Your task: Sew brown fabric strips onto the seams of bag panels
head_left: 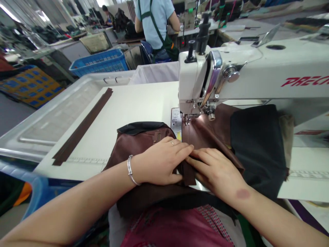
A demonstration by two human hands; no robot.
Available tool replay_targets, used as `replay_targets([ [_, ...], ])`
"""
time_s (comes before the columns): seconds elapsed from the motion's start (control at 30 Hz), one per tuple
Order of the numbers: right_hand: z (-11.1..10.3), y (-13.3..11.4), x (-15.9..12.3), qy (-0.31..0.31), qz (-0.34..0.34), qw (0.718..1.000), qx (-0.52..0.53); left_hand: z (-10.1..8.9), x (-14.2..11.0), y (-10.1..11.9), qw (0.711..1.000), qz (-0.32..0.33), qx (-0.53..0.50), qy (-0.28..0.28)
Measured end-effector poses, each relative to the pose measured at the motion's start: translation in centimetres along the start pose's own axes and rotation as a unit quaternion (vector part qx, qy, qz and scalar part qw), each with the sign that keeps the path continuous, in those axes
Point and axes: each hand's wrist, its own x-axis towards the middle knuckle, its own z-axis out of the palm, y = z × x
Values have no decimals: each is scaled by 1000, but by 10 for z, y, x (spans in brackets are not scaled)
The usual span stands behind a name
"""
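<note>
A brown leather-like piece with black edging and a small metal zip part spreads across the sewing machine's bed. Its right section runs under the presser foot, beside a black fabric panel. My left hand lies over the material with its fingers together, pinching the edge just in front of the foot. Fingertips nearly meeting it, my right hand grips the same edge from the right. A narrow brown strip hangs down between the hands. The fingertips' exact hold is partly hidden.
The white sewing machine stands over the right side. Several brown strips lie on the white tabletop at left. Beyond are a clear plastic bin, a blue basket and a seated person.
</note>
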Motion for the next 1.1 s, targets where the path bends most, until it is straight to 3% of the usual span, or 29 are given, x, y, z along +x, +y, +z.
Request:
replay_targets([
  [0.1, -2, 3, -4, 12, 7, 999, 41, 10, 4, 1, 999, -51, 3, -7],
  [0.3, -11, 11, -7, -36, -4, 997, 61, 12, 5, -2, 979, -141, -121, 89],
  [0.5, -18, 13, -5, -65, -31, 996, 43, 9, 8, -4, 958, -213, -172, 90],
  [0.87, -21, 17, -8, -66, -51, 996, 33, 14, 16, -3, 965, -200, -150, 75],
  [1.1, -20, 10, -10, -18, -83, 996, 1, 23, -3, 14, 985, -98, -100, 100],
])
